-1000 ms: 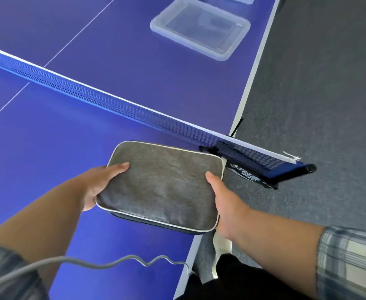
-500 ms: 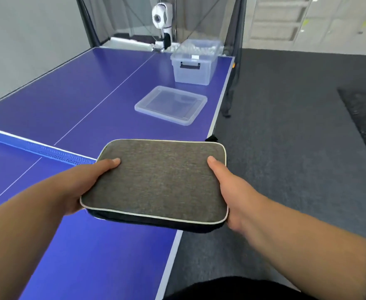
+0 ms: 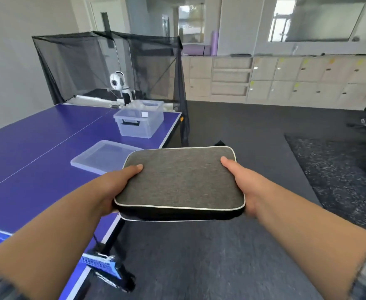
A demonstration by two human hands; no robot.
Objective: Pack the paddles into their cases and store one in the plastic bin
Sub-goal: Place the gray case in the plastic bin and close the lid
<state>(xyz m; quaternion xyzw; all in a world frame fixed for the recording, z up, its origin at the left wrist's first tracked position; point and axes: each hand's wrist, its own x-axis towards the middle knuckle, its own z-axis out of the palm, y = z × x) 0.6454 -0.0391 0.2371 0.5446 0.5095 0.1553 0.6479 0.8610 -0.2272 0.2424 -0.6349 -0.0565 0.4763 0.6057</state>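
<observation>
**Left hand** [image 3: 115, 185]: grips the left short end of the case; the thumb lies flat on the top face near the far left corner, and the fingers are hidden underneath.

**Right hand** [image 3: 247, 188]: grips the right short end the same way, with the thumb on top near the far right corner and the fingers out of sight below.

**Paddle case** [image 3: 179, 180]: grey fabric, rounded corners, white piping. It is held between the two hands, clear of any surface, in front of the body. The broad face is up and roughly level. The long axis runs left to right from hand to hand. The dark side band faces the camera, and a small black tab shows at the far edge. The case hangs beside the table's right edge, mostly over the dark floor.

**Table** [image 3: 37, 161]: blue table-tennis top, to the left of the case.

**Lid** [image 3: 104, 156]: clear plastic, flat on the table just beyond the left hand.

**Plastic bin** [image 3: 139, 124]: clear, uncovered, black handle, farther along the same edge near the far end, well apart from the case.

**Ball machine** [image 3: 119, 83] and **catch net** [image 3: 86, 61]: behind the bin, at the table's far end.

**Net clamp** [image 3: 104, 266]: at the table's edge, below the left forearm.
</observation>
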